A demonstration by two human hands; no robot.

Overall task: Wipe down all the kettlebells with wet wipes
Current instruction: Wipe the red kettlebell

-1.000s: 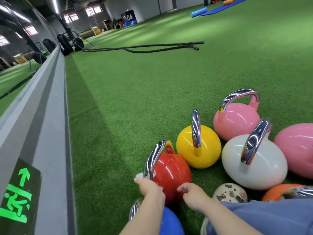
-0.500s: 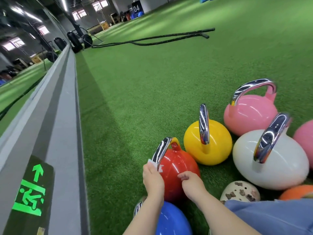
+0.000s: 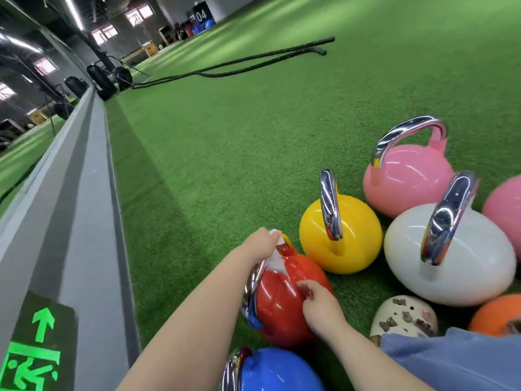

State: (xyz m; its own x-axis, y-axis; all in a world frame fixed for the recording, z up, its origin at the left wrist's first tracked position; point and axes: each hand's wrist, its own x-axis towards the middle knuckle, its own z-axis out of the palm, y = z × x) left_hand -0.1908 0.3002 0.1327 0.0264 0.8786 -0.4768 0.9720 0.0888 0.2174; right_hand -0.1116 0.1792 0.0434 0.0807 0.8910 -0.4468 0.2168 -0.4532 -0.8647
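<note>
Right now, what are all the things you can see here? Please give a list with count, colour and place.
red kettlebell: 1, near centre, being wiped
yellow kettlebell: 1, behind the red
white kettlebell: 1, right
pink kettlebells: 2, far right, one cut off
orange kettlebell: 1, lower right edge
blue kettlebell: 1, bottom
wipe: 1, white, at red handle
ropes: 2, black, far turf
exit sign: 1, green, lower left
shoe: 1, cream
left hand: holds wipe
right hand: on red kettlebell

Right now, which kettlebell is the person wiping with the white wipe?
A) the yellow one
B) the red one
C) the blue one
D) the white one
B: the left hand holds the wet wipe against the handle of the red kettlebell, and the right hand rests on its body.
</note>
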